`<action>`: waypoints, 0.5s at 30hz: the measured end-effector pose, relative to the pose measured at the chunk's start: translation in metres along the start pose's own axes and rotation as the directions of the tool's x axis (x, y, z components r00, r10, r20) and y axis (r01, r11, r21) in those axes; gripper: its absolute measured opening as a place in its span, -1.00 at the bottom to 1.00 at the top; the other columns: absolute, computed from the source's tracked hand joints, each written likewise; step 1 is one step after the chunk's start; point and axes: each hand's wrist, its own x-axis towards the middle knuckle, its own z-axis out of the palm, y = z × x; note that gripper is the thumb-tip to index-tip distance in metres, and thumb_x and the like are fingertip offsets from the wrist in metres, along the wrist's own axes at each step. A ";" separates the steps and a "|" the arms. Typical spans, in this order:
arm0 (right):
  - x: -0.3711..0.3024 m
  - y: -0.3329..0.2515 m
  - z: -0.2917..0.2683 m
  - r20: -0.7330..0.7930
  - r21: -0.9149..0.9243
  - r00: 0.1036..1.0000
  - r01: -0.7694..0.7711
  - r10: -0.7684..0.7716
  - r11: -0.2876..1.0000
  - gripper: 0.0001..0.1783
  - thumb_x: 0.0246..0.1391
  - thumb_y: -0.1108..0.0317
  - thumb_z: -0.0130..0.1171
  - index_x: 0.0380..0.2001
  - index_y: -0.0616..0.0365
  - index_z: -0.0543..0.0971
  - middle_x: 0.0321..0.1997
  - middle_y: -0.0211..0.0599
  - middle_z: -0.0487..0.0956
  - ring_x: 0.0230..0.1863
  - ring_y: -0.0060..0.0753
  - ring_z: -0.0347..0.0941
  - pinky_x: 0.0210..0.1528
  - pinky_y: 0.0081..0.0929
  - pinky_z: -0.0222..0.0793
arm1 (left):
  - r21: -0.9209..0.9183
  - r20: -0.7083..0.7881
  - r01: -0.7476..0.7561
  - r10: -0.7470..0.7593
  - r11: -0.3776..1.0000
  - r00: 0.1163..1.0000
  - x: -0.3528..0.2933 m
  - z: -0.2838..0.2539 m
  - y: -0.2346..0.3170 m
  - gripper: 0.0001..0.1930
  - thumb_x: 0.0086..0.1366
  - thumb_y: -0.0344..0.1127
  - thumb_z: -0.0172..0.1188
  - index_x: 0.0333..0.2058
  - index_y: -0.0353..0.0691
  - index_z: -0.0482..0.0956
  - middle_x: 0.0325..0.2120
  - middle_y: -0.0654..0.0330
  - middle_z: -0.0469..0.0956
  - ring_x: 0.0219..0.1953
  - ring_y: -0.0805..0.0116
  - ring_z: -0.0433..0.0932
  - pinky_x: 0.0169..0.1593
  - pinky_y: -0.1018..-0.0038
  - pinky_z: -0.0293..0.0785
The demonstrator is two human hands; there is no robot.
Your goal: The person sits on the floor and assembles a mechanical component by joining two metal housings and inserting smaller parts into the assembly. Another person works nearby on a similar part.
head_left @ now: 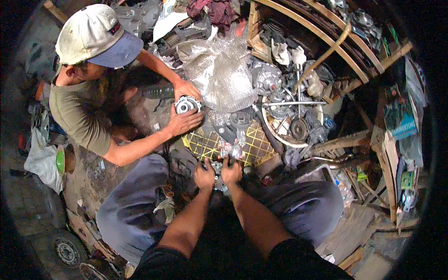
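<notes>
Between my knees a grey metal machine part (218, 177) is gripped from both sides; its exact kind is hidden by my hands. My left hand (204, 177) is closed on its left side, thumb forward. On the opposite side my right hand (231, 173) is closed on it too. Just beyond lies a board with a yellow grid pattern (254, 144), carrying a dark flat plate and small bits. Across from me at the left, a co-worker in a cap (88, 79) holds a round silver toothed metal part (187, 105) with both hands.
Bubble wrap (219, 74) spreads beyond the board. To the right stands a round white basin (305, 140) full of metal parts and rods. A wooden frame (387, 163) and a wooden stick (326, 53) rise at the right. A small wheel (67, 249) lies lower left.
</notes>
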 end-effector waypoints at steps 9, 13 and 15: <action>0.015 0.038 -0.031 0.479 0.138 0.859 0.130 -0.181 0.982 -0.29 0.22 -0.31 -0.13 0.06 0.06 0.55 0.03 0.19 0.54 0.09 0.25 0.43 0.18 -0.10 0.30 | -0.204 0.165 -0.226 0.260 0.953 0.951 0.009 0.004 -0.033 -0.27 0.32 0.28 -0.04 0.08 -0.37 0.40 0.01 -0.35 0.44 0.06 -0.30 0.41 0.11 0.05 0.33; 0.009 0.057 -0.025 0.481 0.146 0.835 0.223 -0.266 0.964 -0.33 0.22 -0.29 -0.08 0.23 -0.14 0.41 0.22 0.05 0.44 0.26 0.16 0.31 0.30 -0.14 0.18 | -0.187 0.334 -0.158 0.214 0.970 0.918 0.010 -0.007 -0.019 -0.28 0.27 0.29 0.05 0.05 -0.33 0.34 -0.06 -0.32 0.49 0.02 -0.31 0.45 0.06 0.07 0.36; -0.001 0.058 -0.021 0.541 0.265 0.811 0.086 -0.222 0.960 -0.26 0.19 -0.29 -0.01 0.32 -0.17 0.28 0.33 -0.05 0.34 0.37 0.01 0.19 0.39 -0.18 0.05 | -0.182 0.324 -0.131 0.185 0.975 0.928 0.008 -0.008 -0.024 -0.24 0.22 0.32 0.12 0.06 -0.29 0.28 -0.09 -0.29 0.51 -0.03 -0.27 0.49 0.04 0.09 0.38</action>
